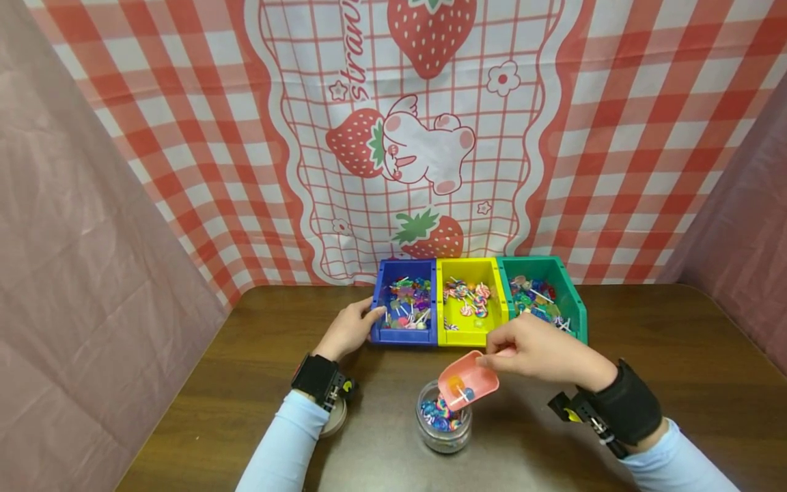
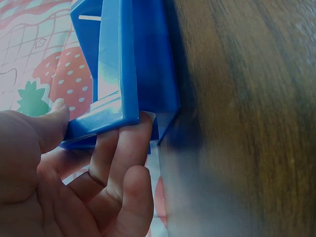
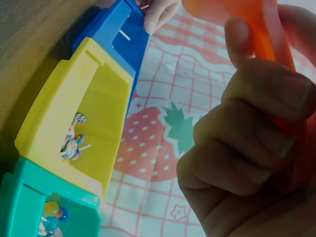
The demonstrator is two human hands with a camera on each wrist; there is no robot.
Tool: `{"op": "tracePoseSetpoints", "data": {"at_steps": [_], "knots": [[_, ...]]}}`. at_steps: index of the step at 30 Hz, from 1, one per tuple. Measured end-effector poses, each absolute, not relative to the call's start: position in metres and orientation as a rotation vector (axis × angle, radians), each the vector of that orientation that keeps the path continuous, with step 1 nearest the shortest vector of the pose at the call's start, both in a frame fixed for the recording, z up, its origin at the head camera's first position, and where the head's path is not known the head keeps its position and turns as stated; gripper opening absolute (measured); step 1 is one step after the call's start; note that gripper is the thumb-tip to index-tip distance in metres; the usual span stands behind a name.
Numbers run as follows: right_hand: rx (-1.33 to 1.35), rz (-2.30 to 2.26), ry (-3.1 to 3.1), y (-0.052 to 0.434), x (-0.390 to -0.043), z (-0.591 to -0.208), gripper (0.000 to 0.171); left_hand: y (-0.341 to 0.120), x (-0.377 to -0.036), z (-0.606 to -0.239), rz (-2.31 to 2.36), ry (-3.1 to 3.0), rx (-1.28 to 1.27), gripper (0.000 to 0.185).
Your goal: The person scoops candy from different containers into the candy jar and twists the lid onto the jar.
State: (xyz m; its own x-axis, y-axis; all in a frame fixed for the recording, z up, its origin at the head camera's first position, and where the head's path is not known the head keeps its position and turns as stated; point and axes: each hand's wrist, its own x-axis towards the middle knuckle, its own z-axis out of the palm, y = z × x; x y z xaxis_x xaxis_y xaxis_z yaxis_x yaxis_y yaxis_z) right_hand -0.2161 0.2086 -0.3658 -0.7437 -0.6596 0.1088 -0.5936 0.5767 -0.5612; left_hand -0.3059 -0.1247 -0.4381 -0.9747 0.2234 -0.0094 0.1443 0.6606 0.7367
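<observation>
A left bin (image 1: 404, 337), a middle bin (image 1: 470, 338) and a right bin (image 1: 579, 320) are standing side by side on the worktop (image 1: 246, 369), sweets (image 1: 410, 298) lying in each and a cloth (image 1: 424, 150) hanging behind. A jar (image 1: 445, 445) is standing before the middle bin, with sweets inside; a scoop (image 1: 481, 381) is sitting above its mouth, carrying more. A lid (image 1: 335, 419) is lying left of the jar.

Pink scoop (image 1: 482, 384): tilts over the jar (image 1: 444, 443), carries orange candy (image 1: 455, 383) and blue candy (image 1: 469, 393). Clear jar: stands upright, open, holds colourful sweets (image 1: 440, 424). Blue bin (image 1: 402, 337): stands beyond the jar, holds mixed lollipops (image 1: 421, 318).
</observation>
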Motion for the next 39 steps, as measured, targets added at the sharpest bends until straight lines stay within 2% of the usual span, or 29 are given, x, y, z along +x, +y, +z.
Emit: {"op": "tracePoseSetpoints", "data": {"at_steps": [8,17,24,30,35,39], "knots": [[-1.042,-0.763,2.716,0.200,-0.210,-0.363,0.025,-0.127,-0.308,-0.440,1.218,2.772,0.320,0.052],[-1.031,-0.727,2.747,0.197,-0.208,-0.361,0.024,-0.130,-0.308,-0.441,1.222,2.779,0.323,0.047],[-1.011,-0.766,2.858,0.216,-0.213,-0.349,0.026,-0.133,-0.307,-0.441,1.208,2.788,0.309,0.048],[-0.718,-0.613,3.179,0.260,-0.223,-0.338,0.026,-0.131,-0.307,-0.442,1.215,2.782,0.307,0.050],[-0.448,-0.341,3.252,0.298,-0.246,-0.339,0.025,-0.126,-0.307,-0.441,1.218,2.765,0.328,0.051],[-0.394,-0.235,3.217,0.312,-0.267,-0.344,0.030,-0.125,-0.307,-0.439,1.222,2.766,0.313,0.050]]}}
